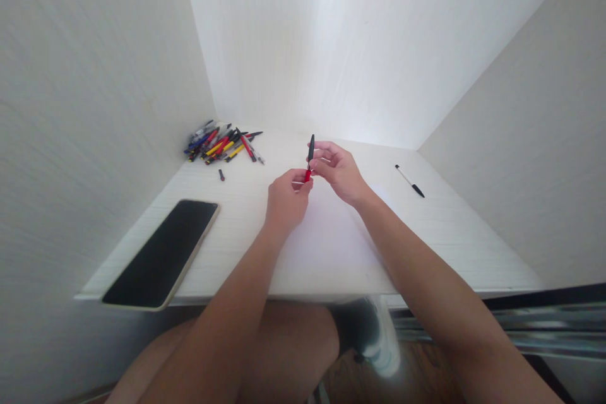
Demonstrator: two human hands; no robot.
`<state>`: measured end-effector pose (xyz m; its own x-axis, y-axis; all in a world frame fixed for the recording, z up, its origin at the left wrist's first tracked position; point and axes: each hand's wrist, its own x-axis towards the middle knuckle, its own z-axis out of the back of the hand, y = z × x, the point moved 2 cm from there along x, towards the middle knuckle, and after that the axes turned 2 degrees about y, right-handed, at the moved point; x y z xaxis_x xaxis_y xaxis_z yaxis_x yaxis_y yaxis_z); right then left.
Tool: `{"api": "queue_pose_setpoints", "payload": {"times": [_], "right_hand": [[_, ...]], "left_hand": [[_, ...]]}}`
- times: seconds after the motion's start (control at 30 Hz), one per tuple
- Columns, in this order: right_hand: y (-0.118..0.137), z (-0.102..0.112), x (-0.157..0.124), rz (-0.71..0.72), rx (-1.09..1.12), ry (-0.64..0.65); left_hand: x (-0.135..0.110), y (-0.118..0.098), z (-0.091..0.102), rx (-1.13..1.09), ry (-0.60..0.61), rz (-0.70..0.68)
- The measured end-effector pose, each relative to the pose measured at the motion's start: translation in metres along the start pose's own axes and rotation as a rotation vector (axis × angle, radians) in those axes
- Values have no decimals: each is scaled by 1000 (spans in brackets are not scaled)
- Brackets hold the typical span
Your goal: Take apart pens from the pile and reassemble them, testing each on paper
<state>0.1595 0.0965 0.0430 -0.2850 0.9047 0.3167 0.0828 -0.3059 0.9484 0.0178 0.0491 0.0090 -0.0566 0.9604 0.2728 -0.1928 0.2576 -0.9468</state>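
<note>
Holding red-and-black pen [311, 150], left hand [288, 197] below, right hand [341, 174] above

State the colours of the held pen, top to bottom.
The pen is black on top, red below; best seen in the head view, the only one.

You have two hands: one left hand [288, 199] and one right hand [339, 172]. You have one red and black pen [311, 150] in them. You have one white pen [409, 182] off to the right. You have one pile of pens [222, 145], too jumbled to count. You have one phone [163, 252], one small dark bit [221, 175], one sheet [326, 243] and one desk [454, 227].
</note>
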Motion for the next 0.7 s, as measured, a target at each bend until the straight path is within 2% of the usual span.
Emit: {"api": "queue_pose_setpoints", "payload": {"times": [0.2,0.37,0.7], "right_hand": [[6,-5,-3,123,-208,66],[8,-4,-4,131,-314,62],[5,-1,-2,111,-202,-4]], "left_hand": [[-2,-5,4,18,-45,-1],[-3,-6,4,42,-78,-27],[-3,-3,3,18,-73,-35]]}}
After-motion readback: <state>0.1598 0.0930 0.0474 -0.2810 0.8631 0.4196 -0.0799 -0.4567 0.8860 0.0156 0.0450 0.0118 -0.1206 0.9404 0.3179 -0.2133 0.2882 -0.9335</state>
